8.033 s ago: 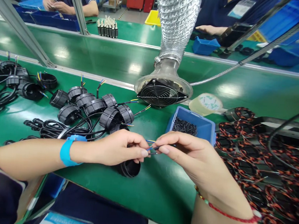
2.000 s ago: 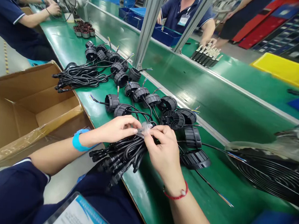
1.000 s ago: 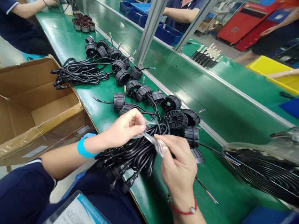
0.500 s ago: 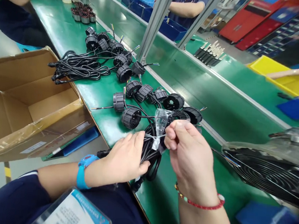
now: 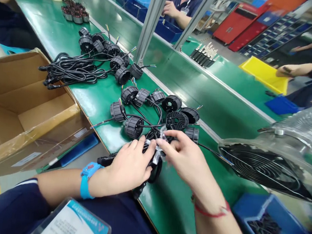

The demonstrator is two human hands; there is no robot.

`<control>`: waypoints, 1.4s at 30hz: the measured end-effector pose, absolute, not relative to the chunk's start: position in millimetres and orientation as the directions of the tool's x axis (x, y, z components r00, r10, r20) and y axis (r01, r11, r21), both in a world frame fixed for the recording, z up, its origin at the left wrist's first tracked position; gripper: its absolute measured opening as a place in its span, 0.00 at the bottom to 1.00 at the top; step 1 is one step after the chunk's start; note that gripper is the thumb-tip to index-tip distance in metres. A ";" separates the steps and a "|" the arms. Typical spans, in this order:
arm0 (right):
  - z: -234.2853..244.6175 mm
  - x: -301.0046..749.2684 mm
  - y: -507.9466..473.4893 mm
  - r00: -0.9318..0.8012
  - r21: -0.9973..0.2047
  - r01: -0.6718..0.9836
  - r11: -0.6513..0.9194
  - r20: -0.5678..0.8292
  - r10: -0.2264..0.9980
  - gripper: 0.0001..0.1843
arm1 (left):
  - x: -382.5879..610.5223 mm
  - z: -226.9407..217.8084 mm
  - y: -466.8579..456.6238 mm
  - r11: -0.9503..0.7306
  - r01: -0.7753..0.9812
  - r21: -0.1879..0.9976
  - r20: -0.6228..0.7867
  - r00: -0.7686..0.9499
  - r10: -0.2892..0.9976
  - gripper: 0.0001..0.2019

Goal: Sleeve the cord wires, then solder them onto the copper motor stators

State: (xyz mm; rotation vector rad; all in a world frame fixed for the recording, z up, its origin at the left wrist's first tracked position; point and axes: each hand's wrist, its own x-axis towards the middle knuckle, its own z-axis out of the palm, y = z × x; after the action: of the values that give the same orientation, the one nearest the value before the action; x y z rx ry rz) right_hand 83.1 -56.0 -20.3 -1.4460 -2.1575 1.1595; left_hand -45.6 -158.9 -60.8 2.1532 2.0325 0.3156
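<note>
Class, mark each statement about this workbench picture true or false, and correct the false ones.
1. The left hand holds a bundle of black cables. True.
2. The cardboard box stands on the green bench. False: it stands beside the bench, off its near edge.
3. The right hand pinches a piece of clear plastic at the bundle. True.
4. The wristband on the left wrist is red. False: it is blue; the red bracelet is on the right wrist.
5. The blue bin by the right arm holds small black parts. True.
</note>
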 end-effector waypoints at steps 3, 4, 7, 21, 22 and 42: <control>-28.5 72.6 -55.7 -0.390 -0.540 0.768 0.344 0.032 0.920 0.11 | -44.4 -60.5 -158.8 -0.066 0.967 0.247 0.040 0.058 0.998 0.34; -30.8 73.1 -57.2 -0.399 -0.518 0.755 0.402 0.125 0.909 0.10 | -44.2 -60.3 -158.8 -0.064 0.966 0.250 0.042 0.055 0.998 0.34; -35.8 80.6 -64.2 -0.379 -0.527 0.640 0.559 0.417 0.826 0.11 | -43.9 -60.0 -158.8 -0.055 0.960 0.274 0.043 0.045 0.998 0.35; 26.0 65.5 -23.0 0.220 -0.917 -0.245 0.314 0.263 0.939 0.14 | -41.2 -55.3 -153.6 -0.060 0.964 0.258 -0.016 0.067 0.998 0.37; 36.9 67.0 -17.6 0.169 -0.931 -0.275 0.239 0.198 0.966 0.15 | -40.2 -55.2 -154.1 -0.073 0.965 0.251 -0.007 0.077 0.997 0.36; -42.0 94.6 -88.5 -0.564 -0.653 0.584 0.482 0.100 0.819 0.11 | -50.7 -72.0 -153.2 -0.049 0.933 0.358 0.080 0.021 0.997 0.38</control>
State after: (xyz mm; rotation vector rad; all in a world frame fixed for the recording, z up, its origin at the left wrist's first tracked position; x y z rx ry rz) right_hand 94.6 -88.5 -42.0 -1.1701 -2.3320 0.8033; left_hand -50.7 -153.2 -72.0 2.0871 2.0132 0.4599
